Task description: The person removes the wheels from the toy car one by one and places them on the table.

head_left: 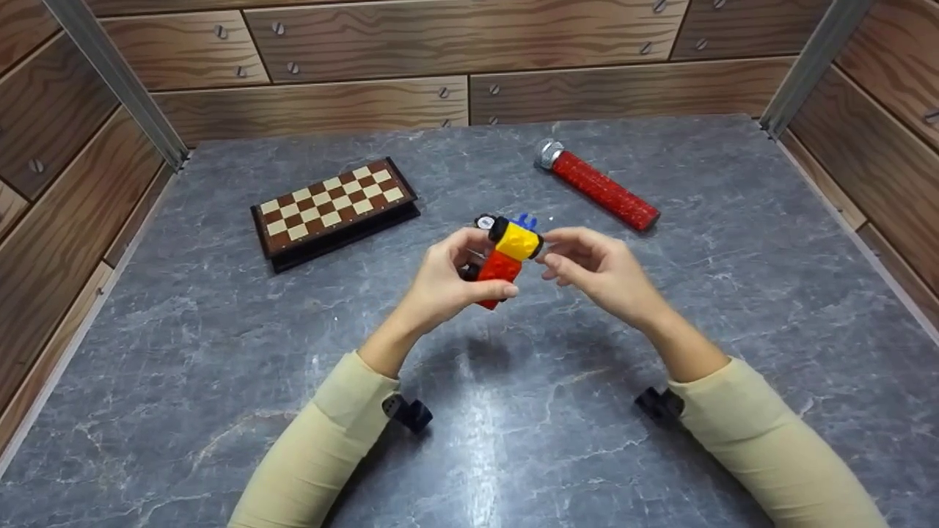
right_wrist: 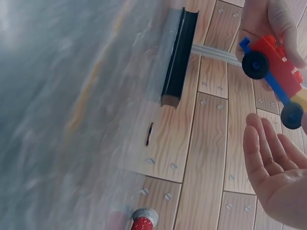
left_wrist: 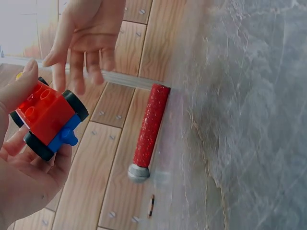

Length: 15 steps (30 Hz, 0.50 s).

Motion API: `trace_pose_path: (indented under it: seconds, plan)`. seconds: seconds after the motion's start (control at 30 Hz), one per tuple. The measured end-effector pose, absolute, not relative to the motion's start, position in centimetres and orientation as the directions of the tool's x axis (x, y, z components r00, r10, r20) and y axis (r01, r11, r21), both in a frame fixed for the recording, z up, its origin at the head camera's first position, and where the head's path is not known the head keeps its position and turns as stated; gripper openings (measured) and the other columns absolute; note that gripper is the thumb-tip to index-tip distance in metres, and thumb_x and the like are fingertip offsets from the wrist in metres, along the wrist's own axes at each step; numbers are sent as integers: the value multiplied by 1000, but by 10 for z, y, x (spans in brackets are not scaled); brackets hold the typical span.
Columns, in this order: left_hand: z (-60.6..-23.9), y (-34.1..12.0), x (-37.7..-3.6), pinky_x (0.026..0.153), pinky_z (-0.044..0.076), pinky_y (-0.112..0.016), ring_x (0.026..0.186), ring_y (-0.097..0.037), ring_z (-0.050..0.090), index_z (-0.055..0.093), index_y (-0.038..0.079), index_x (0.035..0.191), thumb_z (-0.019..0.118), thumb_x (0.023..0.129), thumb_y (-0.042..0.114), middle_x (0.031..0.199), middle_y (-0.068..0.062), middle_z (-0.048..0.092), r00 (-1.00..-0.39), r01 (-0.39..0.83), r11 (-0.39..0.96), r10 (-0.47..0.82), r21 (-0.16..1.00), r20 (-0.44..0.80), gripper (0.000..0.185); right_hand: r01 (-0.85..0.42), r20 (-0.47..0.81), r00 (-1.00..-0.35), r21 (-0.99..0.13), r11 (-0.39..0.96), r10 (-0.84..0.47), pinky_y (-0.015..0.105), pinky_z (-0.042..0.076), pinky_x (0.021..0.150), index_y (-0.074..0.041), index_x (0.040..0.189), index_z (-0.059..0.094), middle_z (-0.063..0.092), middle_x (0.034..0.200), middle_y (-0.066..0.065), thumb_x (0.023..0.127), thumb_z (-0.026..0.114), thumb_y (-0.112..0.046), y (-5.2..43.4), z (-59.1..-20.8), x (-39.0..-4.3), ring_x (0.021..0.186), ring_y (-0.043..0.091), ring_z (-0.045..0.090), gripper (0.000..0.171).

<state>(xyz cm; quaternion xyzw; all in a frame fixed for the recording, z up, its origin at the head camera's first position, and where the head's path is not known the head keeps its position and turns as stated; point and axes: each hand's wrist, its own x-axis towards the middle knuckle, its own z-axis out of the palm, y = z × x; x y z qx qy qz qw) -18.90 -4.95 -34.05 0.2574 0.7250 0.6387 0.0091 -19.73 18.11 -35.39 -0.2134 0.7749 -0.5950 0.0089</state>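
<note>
I see grey table (head_left: 220, 352) filling most of head view. Chessboard (head_left: 334, 209) lies at ten o'clock from view's centre; red microphone (head_left: 605, 191) at two, silver end aimed toward ten. Left hand (head_left: 447, 282) has thumb and fingers gripping toy car (head_left: 502, 268). Right hand (head_left: 605, 275), at car's three o'clock, fingers relaxed; contact I cannot tell. Car, red, yellow and blue, sits near centre, raised above table.
</note>
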Motion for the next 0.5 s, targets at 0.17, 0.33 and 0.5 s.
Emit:
trace_pose_path:
  seconds: [0.17, 0.33, 0.5]
  plan:
    - [-345, -46, -190, 73, 52, -34, 83, -24, 60, 56, -1, 111, 82, 69, 6, 101, -10, 61, -859, 393, 35, 369, 919, 354, 50, -339, 271, -903, -926, 164, -333, 36, 54, 70, -2, 119, 58, 64, 101, 13, 89, 64, -14, 172, -350, -198, 83, 34, 64, 33]
    - [-357, -44, -196, 74, 53, -34, 81, -22, 61, 55, 2, 113, 84, 67, 11, 100, -8, 60, -847, 427, 10, 355, 904, 396, 56, -354, 311, -893, -932, 79, -325, 34, 55, 67, 0, 120, 56, 65, 101, 15, 88, 63, -7, 166, -349, -197, 80, 32, 65, 34]
    - [-361, -41, -196, 74, 53, -34, 82, -21, 61, 52, 3, 119, 84, 68, 13, 104, -8, 59, -843, 434, -1, 352, 901, 406, 61, -365, 341, -889, -931, 24, -305, 33, 55, 67, 3, 119, 55, 64, 100, 17, 89, 62, -3, 163, -350, -195, 79, 32, 63, 32]
